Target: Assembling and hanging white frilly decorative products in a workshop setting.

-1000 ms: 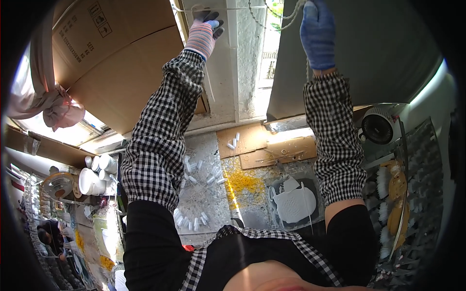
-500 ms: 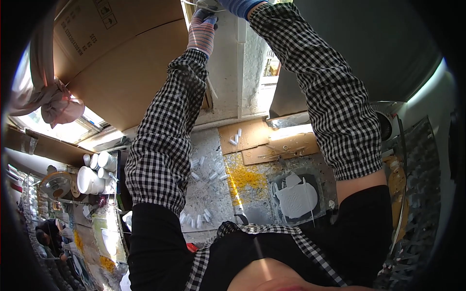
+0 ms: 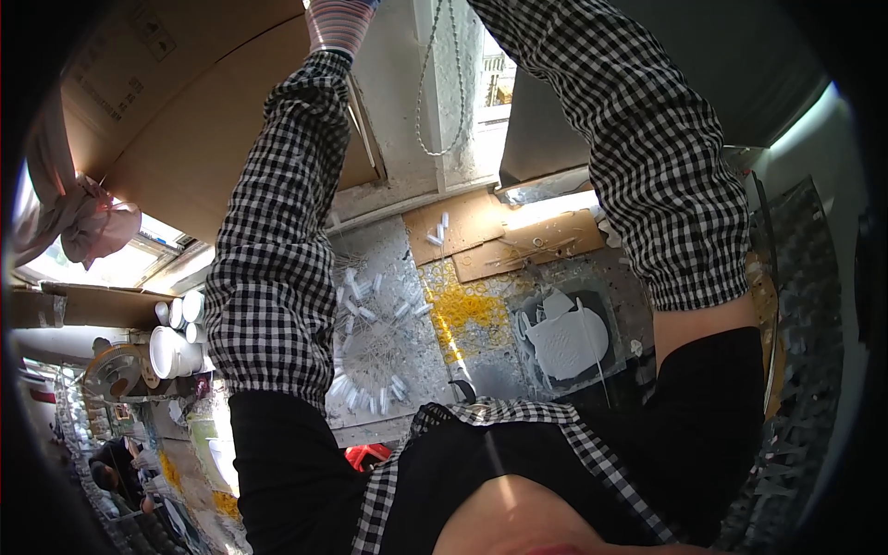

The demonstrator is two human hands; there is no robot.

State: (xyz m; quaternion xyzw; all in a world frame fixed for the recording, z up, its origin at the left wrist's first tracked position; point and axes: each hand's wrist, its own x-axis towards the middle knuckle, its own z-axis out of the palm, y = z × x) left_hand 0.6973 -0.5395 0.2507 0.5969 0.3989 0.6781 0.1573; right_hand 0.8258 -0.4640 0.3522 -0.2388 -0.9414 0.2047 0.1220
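Both my arms, in black-and-white checked sleeves, stretch up past the top of the picture. Only the cuff and palm part of my left hand [image 3: 340, 26] shows, in a striped knit glove; its fingers are cut off by the upper edge. My right hand is beyond the top edge, so just its sleeve [image 3: 629, 120] is seen. Between the arms a beaded cord [image 3: 419, 116] hangs down in a loop beside the white window frame [image 3: 392, 139]. What either hand touches is hidden.
A big cardboard box [image 3: 203, 120] stands left of my left arm. Below lie small clear tubes [image 3: 356, 393] on the worktop, yellow rubber bands [image 3: 467, 310] and a grey-white slab [image 3: 569, 342]. White tubs [image 3: 171, 353] stand at left. Another person [image 3: 116, 467] sits lower left.
Both hands have gone higher, the right one out of the picture and the left one nearly so. The beaded cord loop now hangs in view. The whole view has shifted a little.
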